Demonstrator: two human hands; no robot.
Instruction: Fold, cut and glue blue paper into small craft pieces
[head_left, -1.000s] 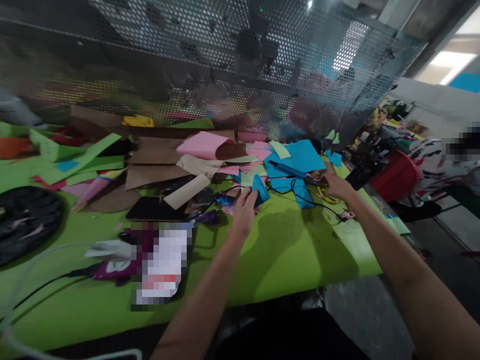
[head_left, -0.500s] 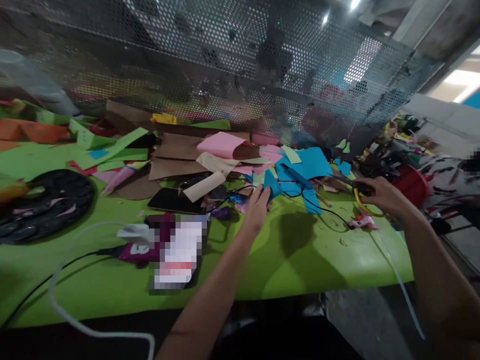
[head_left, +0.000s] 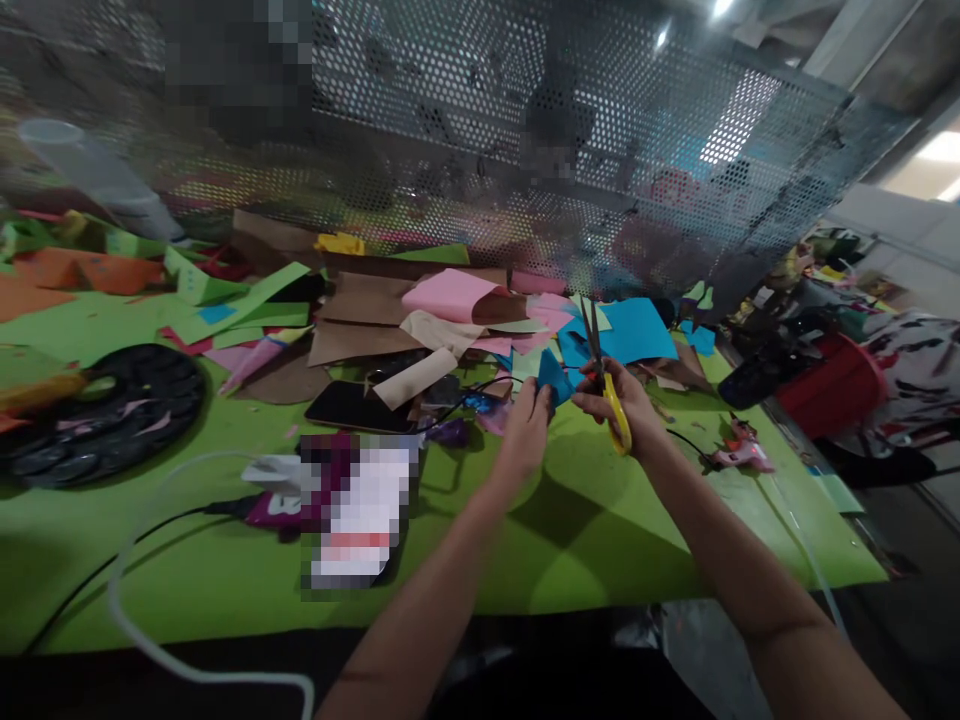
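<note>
My left hand (head_left: 527,430) is closed on a small folded piece of blue paper (head_left: 553,378), held above the green tabletop. Close to its right, my right hand (head_left: 628,405) grips yellow-handled scissors (head_left: 616,412), with the blades pointing up and away from me. The fingertips of the right hand are close to the right edge of the blue piece; I cannot tell if they touch it. Behind both hands lies a larger blue sheet (head_left: 641,328) among paper scraps.
A pink glue gun (head_left: 744,447) with a cord lies to the right. Pink paper (head_left: 454,296), brown sheets (head_left: 360,335) and a dark phone (head_left: 352,405) lie left of the hands. A black palette tray (head_left: 169,390), a purple power strip (head_left: 274,510) and a perforated metal panel (head_left: 465,120) stand around.
My right hand has moved left with the scissors, from near the glue gun to beside the blue paper. The blades now point upward. My left hand still holds the blue piece.
</note>
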